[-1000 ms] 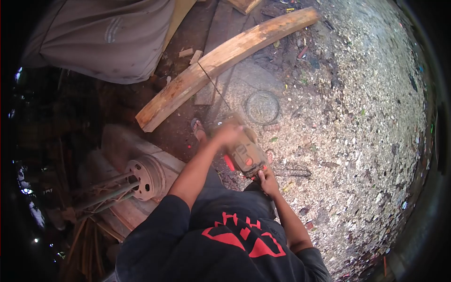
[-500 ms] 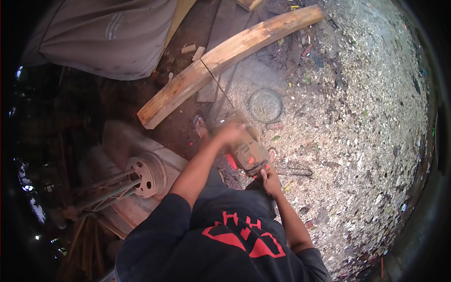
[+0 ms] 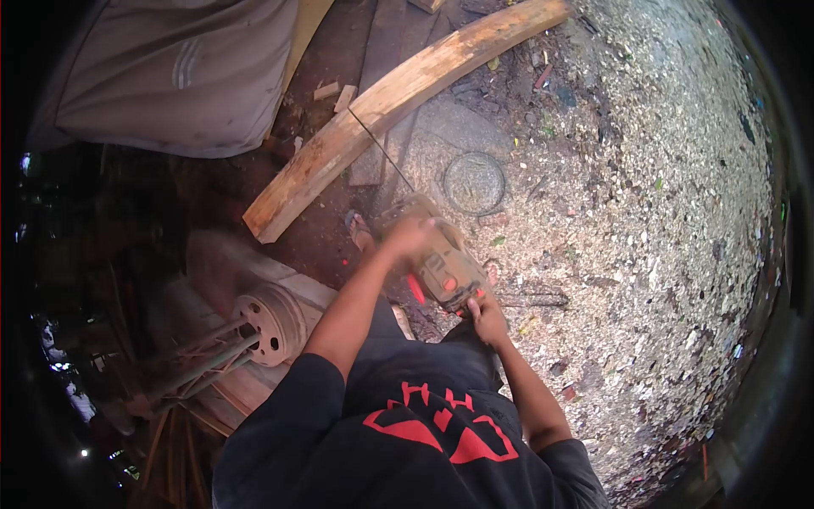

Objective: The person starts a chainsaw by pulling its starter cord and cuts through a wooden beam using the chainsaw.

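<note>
A dusty chainsaw [image 3: 443, 270] with orange-red parts is held in front of my body. My left hand [image 3: 411, 239] is wrapped round its front handle and looks slightly blurred. At the back, my right hand [image 3: 487, 321] grips the rear handle, the fingers partly hidden. The thin dark guide bar [image 3: 392, 165] points forward and reaches the long, curved timber [image 3: 424, 83] on the ground. Whether the bar sits in the wood or just over it, I cannot tell.
Small wood offcuts [image 3: 343, 97] lie beyond the timber, near a grey cover [image 3: 178, 81]. A round disc [image 3: 474, 183] sits in the ground beside the saw. To the left is a wheel rim [image 3: 270, 331] with metal bars. Wood chips [image 3: 644, 254] carpet the right side.
The view has shifted slightly, so the timber appears a little further left. Both hands keep their hold on the chainsaw, and its bar still meets the timber at about the same spot.
</note>
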Action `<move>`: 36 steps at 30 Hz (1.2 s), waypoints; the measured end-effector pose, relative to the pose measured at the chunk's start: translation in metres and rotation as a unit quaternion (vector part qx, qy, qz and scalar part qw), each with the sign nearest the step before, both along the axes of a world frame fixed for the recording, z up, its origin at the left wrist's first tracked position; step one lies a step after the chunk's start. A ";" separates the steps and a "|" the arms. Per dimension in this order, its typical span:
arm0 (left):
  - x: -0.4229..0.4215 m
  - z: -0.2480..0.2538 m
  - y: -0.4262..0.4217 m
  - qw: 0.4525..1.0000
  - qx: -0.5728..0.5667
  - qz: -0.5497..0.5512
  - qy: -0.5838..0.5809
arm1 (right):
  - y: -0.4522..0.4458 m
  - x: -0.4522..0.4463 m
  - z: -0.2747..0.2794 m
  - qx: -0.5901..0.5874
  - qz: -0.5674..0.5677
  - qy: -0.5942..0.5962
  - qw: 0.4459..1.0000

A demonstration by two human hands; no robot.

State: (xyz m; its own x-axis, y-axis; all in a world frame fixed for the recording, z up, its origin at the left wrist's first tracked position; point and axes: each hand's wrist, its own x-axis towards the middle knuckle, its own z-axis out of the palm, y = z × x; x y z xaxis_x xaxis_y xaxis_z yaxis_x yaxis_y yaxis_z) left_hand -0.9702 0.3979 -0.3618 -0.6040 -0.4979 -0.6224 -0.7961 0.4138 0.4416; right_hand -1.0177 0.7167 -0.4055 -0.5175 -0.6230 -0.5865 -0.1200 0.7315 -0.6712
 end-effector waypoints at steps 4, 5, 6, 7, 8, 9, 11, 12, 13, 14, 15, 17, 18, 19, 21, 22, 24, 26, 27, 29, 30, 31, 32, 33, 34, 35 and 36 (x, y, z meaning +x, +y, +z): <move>-0.003 0.004 -0.019 1.000 -0.007 0.004 -0.001 | -0.025 -0.007 0.011 0.009 0.004 -0.058 0.998; -0.002 0.004 -0.024 1.000 -0.014 0.001 -0.007 | -0.032 -0.008 0.015 0.007 -0.004 -0.083 0.996; -0.002 0.003 -0.029 1.000 -0.022 -0.003 -0.013 | -0.036 -0.008 0.015 0.000 0.011 -0.074 0.997; -0.001 0.001 -0.035 0.999 -0.030 -0.006 -0.018 | -0.041 -0.009 0.015 -0.007 0.026 -0.065 0.998; 0.000 -0.002 -0.040 0.999 -0.029 -0.001 -0.016 | -0.045 -0.009 0.015 -0.013 0.040 -0.055 0.998; 0.000 -0.005 -0.045 1.000 -0.028 0.004 -0.014 | -0.050 -0.009 0.015 -0.022 0.039 -0.046 0.998; 0.002 -0.013 -0.054 0.999 -0.033 0.012 -0.009 | -0.061 -0.010 0.018 -0.037 0.039 -0.029 0.998; 0.003 -0.016 -0.059 0.999 -0.040 0.015 -0.006 | -0.066 -0.009 0.016 -0.025 0.034 -0.027 0.999; 0.001 -0.014 -0.063 0.999 -0.047 0.018 -0.002 | -0.073 -0.009 0.018 -0.014 0.028 -0.025 0.999; 0.000 -0.011 -0.068 0.999 -0.048 0.023 -0.007 | -0.079 -0.010 0.019 -0.003 0.023 -0.023 0.999; -0.001 -0.007 -0.075 0.998 -0.048 0.028 -0.011 | -0.085 -0.012 0.021 0.001 0.038 -0.037 0.999; -0.004 0.003 -0.085 0.997 -0.061 0.031 -0.024 | -0.105 -0.025 0.052 0.006 0.068 -0.064 0.996; -0.006 0.006 -0.093 0.998 -0.059 0.030 -0.025 | -0.108 -0.021 0.042 -0.022 0.039 -0.038 0.998; -0.008 0.007 -0.100 0.998 -0.056 0.029 -0.027 | -0.114 -0.016 0.036 -0.048 0.008 -0.014 0.999; -0.005 0.008 -0.104 0.998 -0.042 0.033 -0.033 | -0.113 -0.008 0.027 -0.077 -0.013 0.002 0.997; -0.006 0.013 -0.103 0.998 -0.033 0.039 -0.034 | -0.114 -0.013 0.041 -0.081 -0.004 -0.003 0.997; -0.011 0.021 -0.099 0.998 -0.029 0.039 -0.033 | -0.115 -0.018 0.048 -0.088 -0.002 -0.012 0.996; -0.008 0.020 -0.090 0.998 -0.038 0.026 -0.030 | -0.105 -0.015 0.045 -0.092 -0.016 -0.024 0.995; -0.006 0.019 -0.085 0.999 -0.036 0.023 -0.030 | -0.098 -0.015 0.044 -0.089 -0.008 -0.024 0.996; -0.004 0.013 -0.079 0.999 -0.032 0.016 -0.031 | -0.089 -0.017 0.047 -0.084 0.006 -0.023 0.996; -0.004 0.010 -0.075 0.999 -0.034 0.010 -0.035 | -0.083 -0.016 0.043 -0.085 -0.002 -0.030 0.996; -0.004 0.006 -0.070 0.999 -0.035 0.004 -0.041 | -0.078 -0.014 0.040 -0.085 -0.010 -0.037 0.996; -0.002 0.002 -0.066 0.998 -0.036 -0.002 -0.047 | -0.073 -0.012 0.037 -0.086 -0.018 -0.045 0.995; 0.001 -0.001 -0.060 0.999 -0.038 0.007 -0.035 | -0.065 -0.009 0.035 -0.102 -0.018 -0.032 0.994; 0.002 0.003 -0.052 0.999 -0.040 0.015 -0.024 | -0.060 -0.009 0.037 -0.117 -0.018 -0.018 0.993; 0.001 0.008 -0.044 0.999 -0.042 0.023 -0.011 | -0.053 -0.010 0.039 -0.132 -0.019 -0.004 0.991; 0.000 0.011 -0.038 0.999 -0.042 0.020 -0.013 | -0.046 -0.009 0.036 -0.123 -0.005 0.005 0.992</move>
